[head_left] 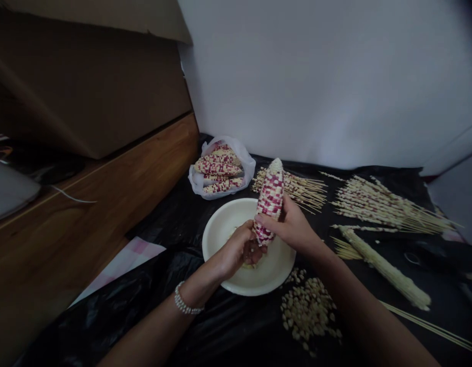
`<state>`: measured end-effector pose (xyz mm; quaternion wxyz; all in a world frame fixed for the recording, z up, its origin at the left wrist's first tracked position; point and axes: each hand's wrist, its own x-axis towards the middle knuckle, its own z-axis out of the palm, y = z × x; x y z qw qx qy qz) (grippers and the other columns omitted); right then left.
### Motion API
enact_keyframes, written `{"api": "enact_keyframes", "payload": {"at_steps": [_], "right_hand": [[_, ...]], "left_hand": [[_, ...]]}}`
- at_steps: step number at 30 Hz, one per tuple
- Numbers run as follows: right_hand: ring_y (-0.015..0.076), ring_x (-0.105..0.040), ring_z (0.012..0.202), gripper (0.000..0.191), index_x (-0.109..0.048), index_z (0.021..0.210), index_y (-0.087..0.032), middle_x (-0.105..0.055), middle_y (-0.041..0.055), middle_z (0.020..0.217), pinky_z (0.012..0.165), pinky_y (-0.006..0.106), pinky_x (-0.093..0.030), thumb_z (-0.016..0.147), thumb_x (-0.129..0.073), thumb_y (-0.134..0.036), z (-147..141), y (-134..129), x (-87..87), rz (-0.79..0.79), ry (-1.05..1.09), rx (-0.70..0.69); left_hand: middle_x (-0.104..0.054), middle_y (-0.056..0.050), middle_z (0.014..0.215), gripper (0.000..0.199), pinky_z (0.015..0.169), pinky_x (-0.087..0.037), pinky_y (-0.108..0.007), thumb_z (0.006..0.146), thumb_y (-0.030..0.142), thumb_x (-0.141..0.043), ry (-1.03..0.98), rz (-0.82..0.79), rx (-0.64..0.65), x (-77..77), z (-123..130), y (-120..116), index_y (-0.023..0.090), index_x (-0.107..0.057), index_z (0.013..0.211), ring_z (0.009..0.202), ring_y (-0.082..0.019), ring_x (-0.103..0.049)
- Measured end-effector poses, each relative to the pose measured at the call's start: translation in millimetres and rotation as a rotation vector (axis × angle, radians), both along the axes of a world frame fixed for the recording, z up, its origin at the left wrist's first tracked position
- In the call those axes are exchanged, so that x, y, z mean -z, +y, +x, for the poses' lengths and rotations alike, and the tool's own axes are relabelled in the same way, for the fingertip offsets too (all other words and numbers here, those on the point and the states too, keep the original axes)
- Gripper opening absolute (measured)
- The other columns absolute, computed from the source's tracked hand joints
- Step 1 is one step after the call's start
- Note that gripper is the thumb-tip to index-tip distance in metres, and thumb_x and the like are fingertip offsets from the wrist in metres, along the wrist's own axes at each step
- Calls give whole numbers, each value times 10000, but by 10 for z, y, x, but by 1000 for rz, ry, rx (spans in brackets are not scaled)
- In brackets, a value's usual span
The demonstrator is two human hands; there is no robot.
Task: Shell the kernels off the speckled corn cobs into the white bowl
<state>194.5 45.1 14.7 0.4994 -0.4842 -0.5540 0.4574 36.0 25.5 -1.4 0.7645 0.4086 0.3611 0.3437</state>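
Observation:
An ear of corn (pixel 271 196) with purple and cream kernels stands nearly upright over a white bowl (pixel 216 224). My right hand (pixel 293 221) is closed around its lower half, thumb across the front. At its base my left hand (pixel 241 244), with a beaded bracelet on the wrist, has its fingers curled against the cob. Some loose kernels show in the bowl, partly hidden by that hand. Beside the bowl, pale kernels (pixel 308 308) lie in a pile on black plastic sheeting (pixel 224 331).
Behind the bowl sits a plastic bag (pixel 247 160) of corn ears. Skewers threaded with kernels (pixel 377 204) lie at right, near a bare cob (pixel 389 267) and plain skewers (pixel 430 323). A cardboard box (pixel 106 86) rests on a wooden surface (pixel 144 168) at left; a white wall stands behind.

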Motion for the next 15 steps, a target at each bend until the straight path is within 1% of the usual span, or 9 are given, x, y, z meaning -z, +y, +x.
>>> {"api": "enact_keyframes", "payload": {"at_steps": [3,5,7,10,12,15], "right_hand": [[223,-642,865,522,-576,1051,-245,-684,20,949,829,397,-561,668,-866,-449,23,22,12,-30,77,-14],[218,-639,845,523,-574,1030,-244,-683,14,930,811,391,-561,661,-871,-465,47,35,16,-53,99,-11],[214,-638,836,535,-573,1014,-243,-682,8,921,810,389,-564,641,-888,-461,68,44,14,-55,102,1],[212,-641,846,539,-571,1014,-245,-686,6,938,833,391,-566,635,-897,-445,83,53,8,-33,100,19],[207,-638,839,530,-571,1012,-247,-683,3,933,837,392,-565,640,-895,-441,84,58,8,-28,100,18],[192,-625,803,508,-571,993,-248,-670,-5,902,820,384,-565,650,-890,-442,81,65,16,-25,113,11]], "left_hand": [[-506,52,627,373,461,-151,-233,610,218,-562,11,7,-43,14,2,-8,190,-522,980,440,-50,-310],[-520,49,643,401,465,-158,-237,601,211,-562,-21,11,-28,12,-4,-10,191,-519,999,439,-49,-310],[-562,27,691,379,469,-176,-237,651,249,-603,-56,-1,-4,1,-12,-10,191,-512,1014,459,-58,-352],[-598,5,740,349,478,-198,-230,791,408,-653,-53,-22,-4,-9,-16,-4,194,-503,1022,494,-70,-404],[-595,9,722,381,471,-191,-230,844,503,-644,-9,-13,-6,1,-11,0,197,-503,1022,476,-69,-395],[-603,6,730,374,465,-186,-232,887,533,-619,57,39,-12,30,-1,1,201,-513,1022,463,-68,-395]]}}
